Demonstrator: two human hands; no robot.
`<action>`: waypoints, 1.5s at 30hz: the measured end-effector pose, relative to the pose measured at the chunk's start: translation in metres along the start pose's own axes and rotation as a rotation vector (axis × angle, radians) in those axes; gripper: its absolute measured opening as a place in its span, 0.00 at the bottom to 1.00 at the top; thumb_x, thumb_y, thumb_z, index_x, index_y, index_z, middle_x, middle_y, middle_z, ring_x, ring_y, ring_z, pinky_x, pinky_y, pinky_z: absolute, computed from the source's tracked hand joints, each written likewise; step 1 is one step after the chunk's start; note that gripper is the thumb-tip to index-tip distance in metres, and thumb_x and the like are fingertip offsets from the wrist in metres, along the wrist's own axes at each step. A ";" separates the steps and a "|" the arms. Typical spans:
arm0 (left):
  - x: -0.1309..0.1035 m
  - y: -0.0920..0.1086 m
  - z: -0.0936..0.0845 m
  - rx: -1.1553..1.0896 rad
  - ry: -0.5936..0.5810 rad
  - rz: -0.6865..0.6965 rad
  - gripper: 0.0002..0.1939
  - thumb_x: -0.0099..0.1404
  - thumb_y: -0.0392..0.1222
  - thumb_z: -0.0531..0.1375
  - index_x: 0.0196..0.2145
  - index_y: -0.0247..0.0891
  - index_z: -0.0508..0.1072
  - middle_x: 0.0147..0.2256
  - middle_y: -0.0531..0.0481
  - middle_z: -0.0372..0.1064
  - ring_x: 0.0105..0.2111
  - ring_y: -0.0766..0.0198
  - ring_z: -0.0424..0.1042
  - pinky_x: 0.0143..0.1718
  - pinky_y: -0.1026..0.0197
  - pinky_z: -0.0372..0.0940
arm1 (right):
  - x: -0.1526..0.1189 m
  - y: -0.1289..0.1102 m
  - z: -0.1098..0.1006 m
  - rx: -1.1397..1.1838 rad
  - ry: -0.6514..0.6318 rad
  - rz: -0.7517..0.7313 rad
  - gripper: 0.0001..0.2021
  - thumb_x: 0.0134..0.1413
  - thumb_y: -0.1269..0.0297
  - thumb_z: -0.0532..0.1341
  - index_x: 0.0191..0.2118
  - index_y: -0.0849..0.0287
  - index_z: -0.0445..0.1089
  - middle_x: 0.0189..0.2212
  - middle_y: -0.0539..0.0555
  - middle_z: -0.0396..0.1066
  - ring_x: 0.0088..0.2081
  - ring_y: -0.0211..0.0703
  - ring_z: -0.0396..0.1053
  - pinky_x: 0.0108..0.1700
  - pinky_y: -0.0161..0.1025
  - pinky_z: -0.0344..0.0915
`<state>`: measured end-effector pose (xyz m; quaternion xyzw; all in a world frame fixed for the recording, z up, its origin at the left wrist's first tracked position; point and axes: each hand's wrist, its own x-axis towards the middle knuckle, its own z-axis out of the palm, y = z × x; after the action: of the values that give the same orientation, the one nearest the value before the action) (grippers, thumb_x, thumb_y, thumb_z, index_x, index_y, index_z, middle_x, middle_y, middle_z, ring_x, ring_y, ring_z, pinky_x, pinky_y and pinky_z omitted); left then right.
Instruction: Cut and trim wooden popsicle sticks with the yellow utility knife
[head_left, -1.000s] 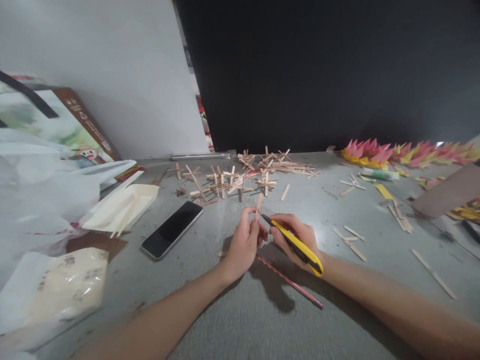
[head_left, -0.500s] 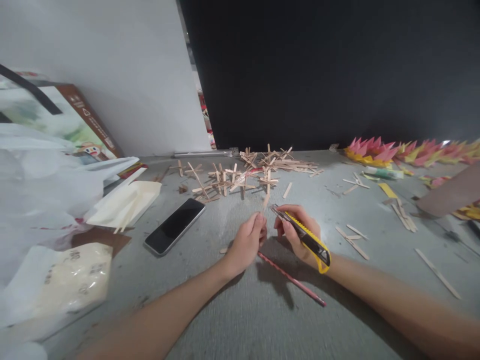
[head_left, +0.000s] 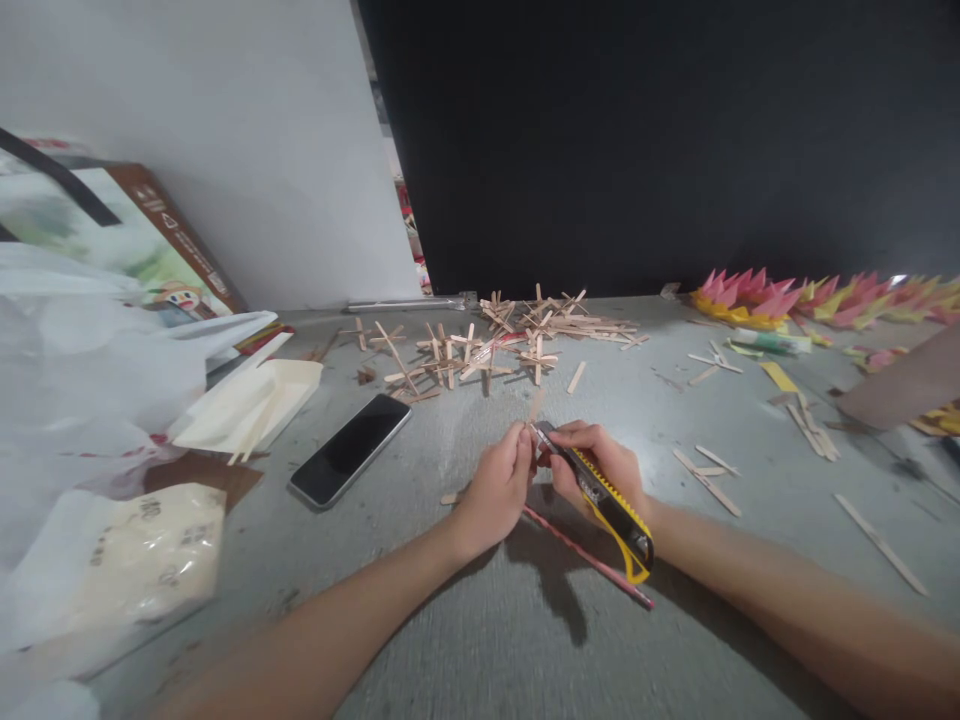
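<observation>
My left hand (head_left: 496, 488) is closed on a thin wooden craft stick (head_left: 535, 404), whose tip sticks up past the fingers. In my right hand (head_left: 600, 462) is a black and yellow utility knife (head_left: 611, 505); its blade end meets the stick beside my left fingertips. The exact contact of blade and wood is too small to make out. Below both hands a red twisted rod (head_left: 592, 560) lies slanted on the grey table (head_left: 450, 640). Part of another wooden stick (head_left: 451, 498) shows by my left wrist.
Past my hands lies a pile of crossed craft sticks (head_left: 536, 345). A phone (head_left: 350, 450), a paper tray (head_left: 289, 400) and plastic bags (head_left: 82, 400) are at left. Loose sticks (head_left: 709, 480), a glue tube (head_left: 772, 342) and pink-yellow paper folds (head_left: 750, 295) are at right.
My right hand has brought the knife left, so its blade end now meets the stick in my left hand. The knife has tilted more steeply. My left hand has barely moved.
</observation>
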<state>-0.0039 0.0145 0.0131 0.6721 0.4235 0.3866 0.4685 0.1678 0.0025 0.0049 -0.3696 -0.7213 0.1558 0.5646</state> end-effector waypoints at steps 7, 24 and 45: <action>-0.002 0.007 0.001 0.060 0.009 0.032 0.22 0.79 0.59 0.43 0.33 0.43 0.58 0.27 0.55 0.63 0.27 0.64 0.63 0.31 0.61 0.56 | -0.001 0.000 -0.002 -0.003 -0.008 0.029 0.10 0.60 0.67 0.64 0.47 0.49 0.69 0.40 0.54 0.80 0.36 0.48 0.81 0.40 0.45 0.78; -0.002 0.004 0.000 0.155 0.047 0.059 0.22 0.80 0.58 0.43 0.33 0.43 0.59 0.26 0.56 0.60 0.26 0.64 0.61 0.31 0.60 0.54 | -0.005 -0.004 0.005 -0.018 -0.010 0.078 0.09 0.61 0.66 0.62 0.47 0.50 0.68 0.40 0.54 0.80 0.36 0.47 0.80 0.38 0.44 0.78; 0.000 0.008 0.004 -0.036 0.015 0.052 0.22 0.79 0.60 0.43 0.34 0.42 0.58 0.27 0.55 0.63 0.27 0.65 0.62 0.32 0.61 0.59 | -0.005 -0.015 0.021 0.330 0.130 0.320 0.08 0.69 0.56 0.60 0.46 0.55 0.68 0.31 0.52 0.76 0.28 0.41 0.75 0.33 0.40 0.75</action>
<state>0.0016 0.0121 0.0196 0.6715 0.4022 0.4112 0.4672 0.1432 -0.0071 0.0042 -0.3912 -0.5803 0.3351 0.6307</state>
